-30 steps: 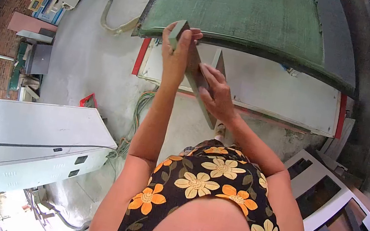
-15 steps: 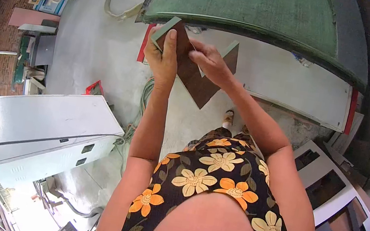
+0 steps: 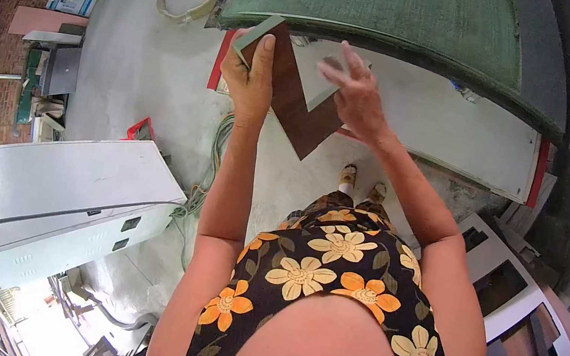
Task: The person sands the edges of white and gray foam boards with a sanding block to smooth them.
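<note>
A dark brown V-shaped board [image 3: 306, 132] with pale green edges is held up in front of me. My left hand [image 3: 249, 80] grips its left arm near the green end, thumb lying on the brown face. Over the board's right arm is my right hand [image 3: 363, 104], its fingers blurred and partly stretched out. Between those fingers shows a small grey-brown patch [image 3: 333, 63], too smeared to name. The hand covers part of the right arm of the board.
A green-topped table [image 3: 377, 3] stands ahead, with a white panel with red ends [image 3: 456, 117] below its edge. At left are a white metal cabinet [image 3: 79, 180] and a cable [image 3: 201, 198]. Cut-out panels [image 3: 503, 281] lie at right.
My right hand has moved up and right, off the inner edge of the board's left arm, and its fingers have spread. The board has shifted slightly left and up in my left hand.
</note>
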The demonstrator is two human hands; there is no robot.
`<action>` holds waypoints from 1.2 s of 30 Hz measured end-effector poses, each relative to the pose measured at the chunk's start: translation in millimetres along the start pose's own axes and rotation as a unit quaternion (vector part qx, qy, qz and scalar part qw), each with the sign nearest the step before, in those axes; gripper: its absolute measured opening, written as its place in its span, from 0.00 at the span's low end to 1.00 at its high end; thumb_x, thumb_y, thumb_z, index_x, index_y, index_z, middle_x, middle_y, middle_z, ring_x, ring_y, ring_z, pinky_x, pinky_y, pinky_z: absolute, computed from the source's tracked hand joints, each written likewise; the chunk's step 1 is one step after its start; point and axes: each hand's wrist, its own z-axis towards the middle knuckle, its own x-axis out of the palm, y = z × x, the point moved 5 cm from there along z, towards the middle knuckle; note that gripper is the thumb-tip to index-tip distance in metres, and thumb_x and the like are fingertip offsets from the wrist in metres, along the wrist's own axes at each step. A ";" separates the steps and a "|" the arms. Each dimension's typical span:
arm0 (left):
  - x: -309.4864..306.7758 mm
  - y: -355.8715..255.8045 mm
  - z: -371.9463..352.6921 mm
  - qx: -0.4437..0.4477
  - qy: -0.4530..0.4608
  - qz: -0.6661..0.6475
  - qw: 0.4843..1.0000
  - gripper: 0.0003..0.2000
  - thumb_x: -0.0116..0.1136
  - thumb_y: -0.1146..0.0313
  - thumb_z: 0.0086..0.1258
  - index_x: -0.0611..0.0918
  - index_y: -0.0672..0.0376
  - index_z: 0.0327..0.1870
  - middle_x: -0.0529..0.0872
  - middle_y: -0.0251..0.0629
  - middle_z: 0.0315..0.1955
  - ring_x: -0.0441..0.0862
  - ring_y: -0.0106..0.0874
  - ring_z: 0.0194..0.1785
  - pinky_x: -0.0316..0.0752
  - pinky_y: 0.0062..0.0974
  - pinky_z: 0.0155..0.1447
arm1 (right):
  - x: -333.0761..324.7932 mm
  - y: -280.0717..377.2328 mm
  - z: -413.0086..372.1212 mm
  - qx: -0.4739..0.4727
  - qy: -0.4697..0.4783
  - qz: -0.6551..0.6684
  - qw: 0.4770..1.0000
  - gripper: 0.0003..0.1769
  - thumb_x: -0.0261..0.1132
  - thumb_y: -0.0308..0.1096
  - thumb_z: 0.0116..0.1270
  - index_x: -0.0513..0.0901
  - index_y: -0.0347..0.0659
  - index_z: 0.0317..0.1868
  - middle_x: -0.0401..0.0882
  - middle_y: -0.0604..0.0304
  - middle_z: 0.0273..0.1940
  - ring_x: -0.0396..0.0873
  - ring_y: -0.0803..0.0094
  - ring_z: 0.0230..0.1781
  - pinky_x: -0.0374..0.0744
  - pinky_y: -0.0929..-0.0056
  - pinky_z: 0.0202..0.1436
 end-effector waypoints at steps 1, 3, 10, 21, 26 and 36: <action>1.0 -1.0 1.9 0.012 0.003 -0.002 1.000 0.09 0.59 0.69 0.67 0.79 0.67 0.39 0.80 0.34 0.31 0.74 0.23 0.35 0.69 0.22 0.42 | 6.6 -0.7 -7.0 -0.024 -0.001 -0.075 0.997 0.28 0.56 0.17 0.54 0.78 0.50 0.55 0.63 0.52 0.67 0.64 0.53 0.66 0.63 0.54 0.68; 3.1 -3.1 4.7 0.028 0.005 -0.005 1.000 0.08 0.59 0.70 0.67 0.80 0.67 0.39 0.80 0.34 0.31 0.74 0.23 0.35 0.69 0.22 0.42 | 35.6 -1.8 -31.6 -0.055 0.091 -0.116 0.988 0.28 0.59 0.19 0.53 0.77 0.54 0.56 0.63 0.52 0.67 0.63 0.53 0.67 0.62 0.49 0.67; 1.3 1.5 1.9 0.018 0.014 -0.013 1.000 0.07 0.59 0.72 0.66 0.80 0.67 0.39 0.79 0.34 0.32 0.74 0.24 0.36 0.68 0.22 0.43 | 29.7 -92.0 -17.7 -0.030 0.071 -0.243 0.967 0.20 0.54 0.29 0.62 0.78 0.59 0.54 0.66 0.55 0.65 0.66 0.54 0.64 0.63 0.45 0.64; 1.1 2.1 -0.8 0.008 0.020 -0.044 0.999 0.07 0.59 0.72 0.66 0.80 0.66 0.39 0.80 0.33 0.33 0.74 0.22 0.36 0.68 0.21 0.43 | 25.9 -39.7 -23.5 -0.097 0.074 -0.147 0.982 0.19 0.54 0.27 0.62 0.80 0.56 0.51 0.70 0.53 0.61 0.69 0.55 0.62 0.70 0.54 0.61; 3.5 3.6 -1.8 -0.006 0.036 -0.034 0.999 0.08 0.62 0.71 0.64 0.80 0.66 0.39 0.80 0.32 0.31 0.74 0.22 0.36 0.69 0.21 0.43 | 18.9 -98.5 -20.1 0.014 0.034 -0.174 0.984 0.27 0.52 0.18 0.56 0.79 0.51 0.54 0.71 0.52 0.60 0.71 0.55 0.60 0.71 0.62 0.62; 17.1 2.2 -7.4 0.043 0.065 0.050 0.996 0.12 0.67 0.72 0.55 0.79 0.65 0.38 0.82 0.38 0.33 0.78 0.25 0.36 0.72 0.25 0.41 | -101.1 135.6 63.2 -0.210 -0.117 -0.029 0.970 0.22 0.59 0.23 0.55 0.79 0.46 0.52 0.75 0.57 0.58 0.71 0.58 0.61 0.71 0.62 0.63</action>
